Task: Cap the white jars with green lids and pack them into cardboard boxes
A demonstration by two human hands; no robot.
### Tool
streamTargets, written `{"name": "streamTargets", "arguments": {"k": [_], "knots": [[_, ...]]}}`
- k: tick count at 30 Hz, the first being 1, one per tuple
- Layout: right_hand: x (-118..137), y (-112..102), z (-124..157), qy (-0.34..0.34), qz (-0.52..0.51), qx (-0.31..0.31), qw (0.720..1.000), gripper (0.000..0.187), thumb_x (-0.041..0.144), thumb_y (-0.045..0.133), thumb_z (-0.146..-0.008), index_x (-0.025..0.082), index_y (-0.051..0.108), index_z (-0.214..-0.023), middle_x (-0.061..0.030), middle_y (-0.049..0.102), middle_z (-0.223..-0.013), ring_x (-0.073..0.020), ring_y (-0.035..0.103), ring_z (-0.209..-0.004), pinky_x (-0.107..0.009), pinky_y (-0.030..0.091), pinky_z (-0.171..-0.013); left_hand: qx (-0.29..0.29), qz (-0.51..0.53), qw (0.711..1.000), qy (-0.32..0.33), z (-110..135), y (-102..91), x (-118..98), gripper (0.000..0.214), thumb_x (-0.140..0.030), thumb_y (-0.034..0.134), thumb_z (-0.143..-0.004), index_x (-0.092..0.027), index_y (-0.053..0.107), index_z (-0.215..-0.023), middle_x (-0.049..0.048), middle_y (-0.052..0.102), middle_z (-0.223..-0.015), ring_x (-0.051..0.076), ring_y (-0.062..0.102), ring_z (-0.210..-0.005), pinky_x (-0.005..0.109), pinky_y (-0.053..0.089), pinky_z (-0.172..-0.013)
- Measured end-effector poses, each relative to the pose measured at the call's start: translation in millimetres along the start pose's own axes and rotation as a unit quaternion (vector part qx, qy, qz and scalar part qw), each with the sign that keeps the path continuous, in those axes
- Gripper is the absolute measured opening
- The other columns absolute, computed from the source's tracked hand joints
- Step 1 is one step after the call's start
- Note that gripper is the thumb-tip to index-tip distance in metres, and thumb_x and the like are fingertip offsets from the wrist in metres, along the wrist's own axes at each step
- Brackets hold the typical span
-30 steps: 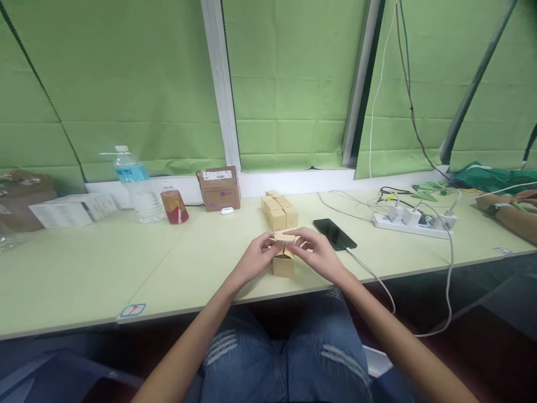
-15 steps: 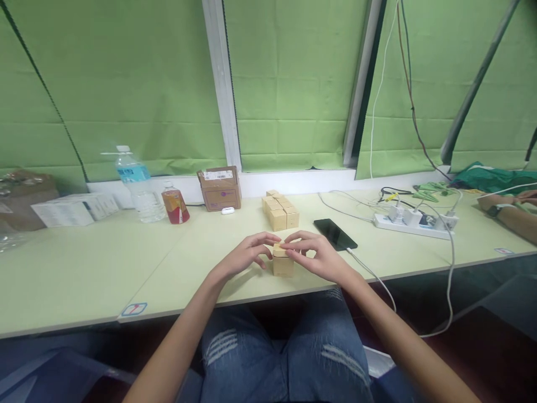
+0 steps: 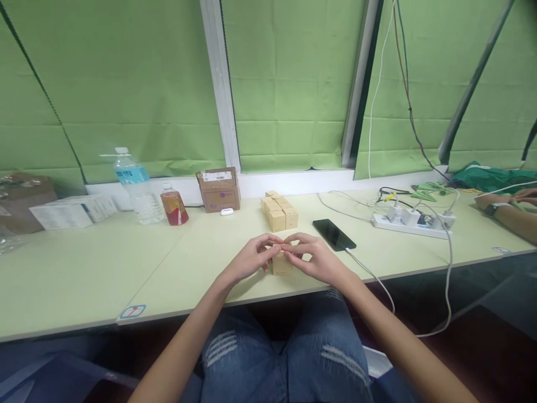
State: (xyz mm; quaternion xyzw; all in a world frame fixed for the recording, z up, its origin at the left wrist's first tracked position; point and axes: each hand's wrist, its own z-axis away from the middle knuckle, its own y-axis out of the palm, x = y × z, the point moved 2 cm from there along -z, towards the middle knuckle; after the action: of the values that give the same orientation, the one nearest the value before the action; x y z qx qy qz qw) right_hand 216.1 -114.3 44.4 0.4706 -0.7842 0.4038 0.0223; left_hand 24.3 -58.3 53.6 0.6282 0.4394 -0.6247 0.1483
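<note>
A small tan cardboard box (image 3: 281, 264) stands on the pale green table (image 3: 104, 268) near its front edge. My left hand (image 3: 250, 258) cups its left side, fingers curled over the top. My right hand (image 3: 315, 258) holds the right side, its fingertips pressing the lid where they meet the left fingers. Both hands are closed on the box. Behind them a block of several identical tan boxes (image 3: 279, 210) sits stacked together.
A black phone (image 3: 334, 234) with a white cable lies right of my hands. A power strip (image 3: 413, 223) with plugs is further right, beside another person's forearm (image 3: 505, 215). At the back left are a water bottle (image 3: 136, 186), a red bottle (image 3: 174, 205) and a brown carton (image 3: 220, 188).
The box's lid flap, raised between my fingers a second ago, has been pressed down flat. Both hands have lowered onto the box and closed in round it.
</note>
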Motion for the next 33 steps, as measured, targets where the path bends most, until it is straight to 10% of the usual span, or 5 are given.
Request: {"name": "streamTargets", "arguments": {"k": [12, 21, 28, 33], "knots": [[-14, 4, 5, 0.044, -0.049, 0.034, 0.997, 0.022, 0.035, 0.066, -0.096, 0.028, 0.08, -0.111, -0.0099, 0.072, -0.12, -0.027, 0.065, -0.122, -0.039, 0.057, -0.096, 0.012, -0.027, 0.999, 0.023, -1, 4.0, 11, 0.04, -0.05, 0.069, -0.086, -0.021, 0.063, -0.112, 0.009, 0.064, -0.116, 0.018, 0.064, -0.084, 0.023, 0.054, -0.05], [-38, 21, 8, 0.084, -0.065, -0.071, 0.992, 0.036, 0.037, 0.059, -0.097, 0.024, 0.069, -0.13, -0.0133, 0.064, -0.131, -0.0154, 0.072, -0.08, -0.032, 0.064, -0.073, -0.112, -0.204, 0.971, 0.053, -6, -6.2, 23, 0.027, -0.04, 0.07, -0.085, -0.019, 0.059, -0.097, 0.007, 0.066, -0.11, 0.017, 0.064, -0.073, 0.032, 0.055, -0.068], [-55, 14, 10, 0.172, -0.041, -0.154, 0.972, 0.03, 0.035, 0.057, -0.097, 0.017, 0.07, -0.118, -0.0123, 0.069, -0.117, -0.0171, 0.07, -0.081, -0.029, 0.06, -0.066, -0.172, -0.417, 0.882, 0.135, -55, 13.9, 34, 0.018, -0.031, 0.06, -0.094, -0.02, 0.062, -0.109, 0.017, 0.049, -0.141, 0.036, 0.045, -0.136, 0.053, 0.042, -0.11], [-59, 16, 12, 0.206, -0.04, -0.145, 0.967, 0.029, 0.031, 0.058, -0.095, 0.016, 0.069, -0.117, -0.0122, 0.069, -0.116, -0.016, 0.07, -0.078, -0.03, 0.059, -0.069, -0.128, -0.441, 0.878, 0.136, -93, 1.8, 50, 0.015, -0.029, 0.057, -0.096, -0.019, 0.055, -0.108, 0.0189, 0.037, -0.154, 0.035, 0.031, -0.149, 0.053, 0.037, -0.116]]}}
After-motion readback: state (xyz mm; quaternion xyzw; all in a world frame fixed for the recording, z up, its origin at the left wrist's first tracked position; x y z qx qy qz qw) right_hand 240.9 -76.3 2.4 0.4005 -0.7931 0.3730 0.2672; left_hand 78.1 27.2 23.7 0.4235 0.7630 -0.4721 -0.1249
